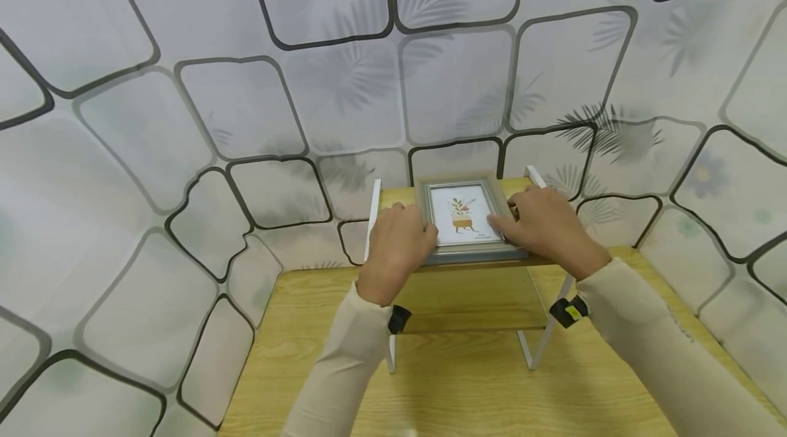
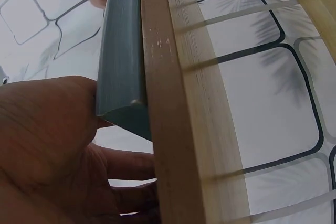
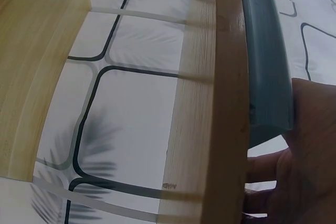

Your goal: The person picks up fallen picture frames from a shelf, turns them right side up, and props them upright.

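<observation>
A picture frame (image 1: 467,208) with a pale border and a blue-grey side lies face up on the top board (image 1: 393,196) of a small wooden shelf. Its picture shows a plant in an orange pot. At the frame's left side, my left hand (image 1: 398,239) grips the near corner, thumb on the edge. My right hand (image 1: 546,227) holds the opposite side, its thumb over the front face. Both wrist views show the frame's blue-grey side (image 2: 121,51) close along the board's brown edge (image 3: 231,77), with fingers reaching beside it.
The shelf has a lower wooden board (image 1: 473,293) and white metal legs (image 1: 541,341). It stands on a wood-grain surface (image 1: 455,403). Patterned panels (image 1: 350,95) with dark rounded outlines and leaf prints enclose the back and both sides.
</observation>
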`<state>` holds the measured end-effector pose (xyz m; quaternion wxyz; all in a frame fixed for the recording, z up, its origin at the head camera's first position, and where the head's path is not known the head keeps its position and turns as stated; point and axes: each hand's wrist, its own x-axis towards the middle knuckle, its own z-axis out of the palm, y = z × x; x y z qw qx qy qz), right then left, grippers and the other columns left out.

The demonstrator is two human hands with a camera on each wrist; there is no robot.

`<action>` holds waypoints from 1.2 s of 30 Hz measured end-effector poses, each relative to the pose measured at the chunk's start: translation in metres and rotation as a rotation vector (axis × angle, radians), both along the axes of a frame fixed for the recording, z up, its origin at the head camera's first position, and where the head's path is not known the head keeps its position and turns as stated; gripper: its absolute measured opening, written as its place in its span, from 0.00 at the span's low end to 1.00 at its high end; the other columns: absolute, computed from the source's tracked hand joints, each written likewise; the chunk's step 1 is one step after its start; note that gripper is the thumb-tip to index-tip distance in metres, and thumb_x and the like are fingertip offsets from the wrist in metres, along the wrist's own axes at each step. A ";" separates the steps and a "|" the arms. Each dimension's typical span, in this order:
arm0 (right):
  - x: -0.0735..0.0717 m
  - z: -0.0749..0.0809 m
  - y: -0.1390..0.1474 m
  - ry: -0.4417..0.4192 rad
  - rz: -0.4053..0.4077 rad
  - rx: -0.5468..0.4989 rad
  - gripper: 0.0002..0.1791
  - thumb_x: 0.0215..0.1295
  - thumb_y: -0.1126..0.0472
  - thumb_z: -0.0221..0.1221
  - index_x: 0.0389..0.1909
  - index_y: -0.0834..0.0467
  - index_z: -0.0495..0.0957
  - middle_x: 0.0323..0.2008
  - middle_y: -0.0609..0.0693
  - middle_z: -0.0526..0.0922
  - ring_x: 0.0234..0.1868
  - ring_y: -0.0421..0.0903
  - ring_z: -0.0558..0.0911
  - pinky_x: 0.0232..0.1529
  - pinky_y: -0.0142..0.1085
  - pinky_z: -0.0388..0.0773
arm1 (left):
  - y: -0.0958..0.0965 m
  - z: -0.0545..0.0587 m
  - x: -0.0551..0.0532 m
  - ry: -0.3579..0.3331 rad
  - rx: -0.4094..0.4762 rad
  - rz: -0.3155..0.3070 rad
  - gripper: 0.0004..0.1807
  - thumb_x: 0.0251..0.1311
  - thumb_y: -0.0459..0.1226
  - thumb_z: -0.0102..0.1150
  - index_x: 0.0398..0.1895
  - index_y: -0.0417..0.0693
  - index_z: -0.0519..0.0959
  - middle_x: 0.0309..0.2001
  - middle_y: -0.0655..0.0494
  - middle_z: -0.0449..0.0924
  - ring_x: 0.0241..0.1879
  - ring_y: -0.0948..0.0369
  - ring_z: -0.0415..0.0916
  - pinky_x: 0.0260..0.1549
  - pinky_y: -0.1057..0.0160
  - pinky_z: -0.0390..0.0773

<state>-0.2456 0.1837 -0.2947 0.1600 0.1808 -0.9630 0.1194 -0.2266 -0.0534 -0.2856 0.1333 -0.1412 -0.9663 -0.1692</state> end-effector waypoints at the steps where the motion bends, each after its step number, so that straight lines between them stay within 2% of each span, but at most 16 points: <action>1: 0.000 0.000 0.000 -0.002 -0.001 -0.005 0.23 0.68 0.48 0.62 0.19 0.61 0.78 0.14 0.49 0.74 0.15 0.44 0.69 0.19 0.39 0.67 | 0.000 0.000 0.000 0.004 -0.005 -0.001 0.28 0.65 0.33 0.53 0.07 0.52 0.56 0.18 0.56 0.55 0.21 0.59 0.53 0.22 0.63 0.60; 5: 0.001 0.001 -0.002 -0.023 -0.003 -0.031 0.23 0.68 0.50 0.62 0.16 0.57 0.72 0.11 0.47 0.68 0.14 0.43 0.64 0.19 0.36 0.59 | 0.001 0.000 0.000 -0.001 -0.010 0.000 0.28 0.63 0.31 0.53 0.07 0.53 0.55 0.18 0.57 0.54 0.21 0.59 0.51 0.21 0.63 0.59; 12: 0.002 0.003 -0.004 -0.050 -0.007 -0.087 0.22 0.68 0.53 0.62 0.16 0.57 0.73 0.11 0.48 0.70 0.14 0.44 0.65 0.17 0.35 0.59 | 0.001 0.000 -0.001 0.014 0.006 -0.024 0.28 0.62 0.29 0.52 0.08 0.53 0.54 0.18 0.57 0.52 0.21 0.60 0.50 0.22 0.63 0.58; 19: 0.002 0.004 -0.006 -0.039 -0.027 -0.106 0.22 0.67 0.53 0.62 0.15 0.58 0.72 0.13 0.49 0.70 0.15 0.45 0.65 0.17 0.36 0.60 | 0.000 -0.001 -0.002 0.043 0.037 -0.053 0.29 0.62 0.28 0.52 0.09 0.54 0.50 0.17 0.60 0.45 0.19 0.62 0.44 0.17 0.66 0.50; 23: 0.002 0.005 -0.006 -0.079 -0.049 -0.156 0.19 0.67 0.53 0.62 0.20 0.62 0.77 0.16 0.52 0.75 0.16 0.46 0.69 0.16 0.36 0.63 | 0.000 -0.001 -0.003 0.055 0.075 -0.052 0.29 0.61 0.28 0.53 0.10 0.54 0.49 0.18 0.61 0.44 0.18 0.63 0.43 0.15 0.67 0.49; 27: 0.002 0.006 -0.006 -0.111 -0.074 -0.205 0.18 0.68 0.54 0.60 0.29 0.67 0.81 0.23 0.57 0.80 0.19 0.49 0.74 0.19 0.39 0.69 | 0.001 0.001 -0.003 0.049 0.104 -0.034 0.29 0.62 0.29 0.54 0.10 0.54 0.51 0.18 0.61 0.44 0.18 0.63 0.45 0.14 0.66 0.51; 32: 0.003 0.006 -0.006 -0.105 -0.090 -0.241 0.22 0.70 0.53 0.59 0.44 0.72 0.82 0.38 0.66 0.82 0.30 0.56 0.81 0.29 0.49 0.78 | 0.002 0.002 -0.004 0.048 0.106 -0.005 0.28 0.63 0.30 0.55 0.09 0.53 0.53 0.18 0.61 0.46 0.18 0.62 0.47 0.13 0.64 0.54; 36: 0.005 0.005 -0.007 -0.090 -0.072 -0.273 0.23 0.71 0.53 0.60 0.49 0.73 0.81 0.41 0.68 0.83 0.36 0.60 0.83 0.34 0.53 0.80 | 0.003 0.001 -0.005 0.057 0.114 0.008 0.28 0.64 0.31 0.57 0.09 0.52 0.55 0.17 0.61 0.47 0.18 0.62 0.49 0.14 0.64 0.57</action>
